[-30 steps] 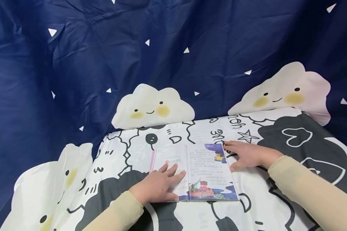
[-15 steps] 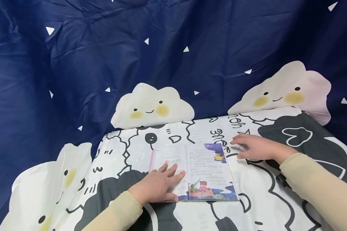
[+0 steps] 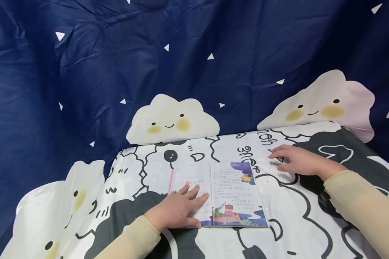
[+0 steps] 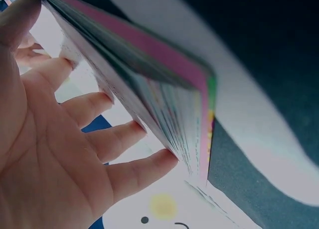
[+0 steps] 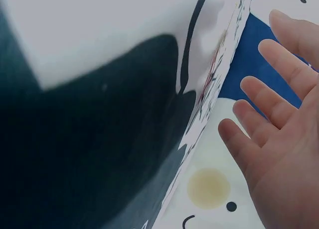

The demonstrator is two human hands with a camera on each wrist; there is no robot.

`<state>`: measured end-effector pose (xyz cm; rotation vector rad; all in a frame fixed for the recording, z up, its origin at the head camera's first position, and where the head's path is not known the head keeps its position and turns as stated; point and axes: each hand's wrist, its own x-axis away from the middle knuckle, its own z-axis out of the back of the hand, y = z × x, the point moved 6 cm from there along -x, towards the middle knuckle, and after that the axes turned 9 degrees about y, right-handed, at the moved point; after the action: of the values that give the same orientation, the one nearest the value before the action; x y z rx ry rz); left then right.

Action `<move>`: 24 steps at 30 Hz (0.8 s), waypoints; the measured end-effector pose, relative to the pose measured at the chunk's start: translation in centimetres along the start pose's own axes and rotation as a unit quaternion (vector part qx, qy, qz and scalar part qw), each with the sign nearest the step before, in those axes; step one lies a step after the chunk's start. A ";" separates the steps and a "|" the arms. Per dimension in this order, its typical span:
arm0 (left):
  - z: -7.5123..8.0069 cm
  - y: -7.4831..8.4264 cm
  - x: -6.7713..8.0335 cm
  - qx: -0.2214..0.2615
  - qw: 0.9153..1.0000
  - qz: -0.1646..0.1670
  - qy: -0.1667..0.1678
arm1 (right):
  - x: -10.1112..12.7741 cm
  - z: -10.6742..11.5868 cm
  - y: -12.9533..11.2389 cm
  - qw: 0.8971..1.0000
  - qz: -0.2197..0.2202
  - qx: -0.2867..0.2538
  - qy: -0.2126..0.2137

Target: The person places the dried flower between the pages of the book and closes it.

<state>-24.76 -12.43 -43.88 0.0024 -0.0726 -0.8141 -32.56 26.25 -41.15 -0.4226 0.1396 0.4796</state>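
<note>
Book: an open picture book (image 3: 218,194) lies flat on the worktop (image 3: 298,216), in the near middle of the printed cloth, spine running away from the person; the right page shows text and colour illustrations, and a pink cover edge peeks out on the left.

Left hand: the left hand (image 3: 178,208) rests palm-down on the left page, fingers (image 3: 194,192) straight and spread, gripping nothing. Judged from its flat pose, it serves to weigh the pages down so the book keeps open.

Page block: in the left wrist view the fanned page edges (image 4: 164,109) and pink cover rise just beside the outstretched fingers (image 4: 134,169) (the camera looks out from under the wrist, so the book seems to tower).

Right hand: the right hand (image 3: 298,162) hovers low over, or perhaps touches, the cloth, apart from the book and beyond its upper right corner. Its fingers (image 5: 264,89) are relaxed, slightly parted and empty.

Cloth: a black-and-white doodle cloth (image 3: 142,169) covers the worktop.

Backdrop: a navy sheet (image 3: 116,64) with small white triangles and smiling cloud prints (image 3: 171,120) hangs behind.
</note>
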 end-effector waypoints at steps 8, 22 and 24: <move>-0.1 -0.1 -0.1 -0.007 1.000 0.002 0.002 | 0.2 0.7 1.5 1.000 0.001 0.004 0.008; -0.3 -0.2 -0.1 -0.005 1.000 0.006 0.001 | 0.5 0.9 3.7 0.999 -0.042 0.016 0.006; -0.3 -0.2 -0.1 -0.004 1.000 0.005 0.001 | 0.6 0.7 4.1 0.999 -0.044 0.018 0.005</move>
<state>-24.94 -12.45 -44.20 -0.0051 -0.0668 -0.8046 -33.95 30.07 -42.09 -0.3941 0.1393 0.3873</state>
